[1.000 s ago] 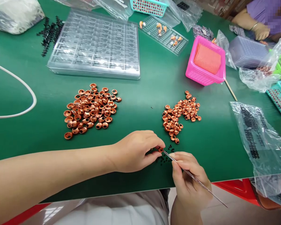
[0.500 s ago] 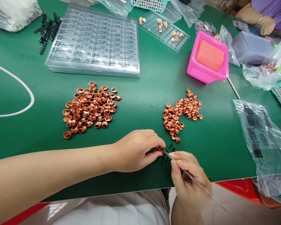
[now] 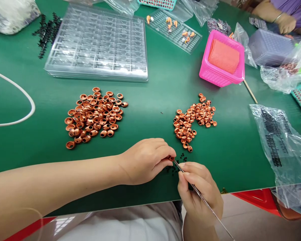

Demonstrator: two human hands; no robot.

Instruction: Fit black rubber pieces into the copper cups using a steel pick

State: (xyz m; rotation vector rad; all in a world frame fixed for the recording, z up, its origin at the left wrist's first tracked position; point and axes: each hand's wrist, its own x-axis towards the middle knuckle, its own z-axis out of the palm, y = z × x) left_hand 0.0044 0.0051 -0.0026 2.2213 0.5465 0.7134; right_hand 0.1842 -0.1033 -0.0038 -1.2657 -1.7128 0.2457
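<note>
Between the thumb and fingers of my left hand [image 3: 147,160] is a small copper-coloured shell [image 3: 171,158], mostly covered by the fingertips. My right hand [image 3: 202,190] grips thin metal tweezers [image 3: 199,194], their tip touching or just at the shell. Whether the tip holds a part is too small to make out. Tiny black parts [image 3: 182,156] lie scattered on the green table [image 3: 145,103] beneath and beside my fingertips. Beyond my right hand sits a pile of smaller copper-coloured shells [image 3: 184,129]. Past my left forearm is a pile of larger copper-coloured shells [image 3: 92,117].
Stacked clear plastic trays [image 3: 97,47] stand at the back left. A pink basket [image 3: 222,78] holds a folded orange cloth. Plastic bags [image 3: 278,140] lie at the right edge, and a white cord [image 3: 27,97] curves in at left. Another person's hand [image 3: 286,24] rests at the far right.
My right hand and the tweezers have shifted slightly left, and the tweezers' rear end sits lower. My left hand keeps its hold on the shell. The whole view has moved slightly.
</note>
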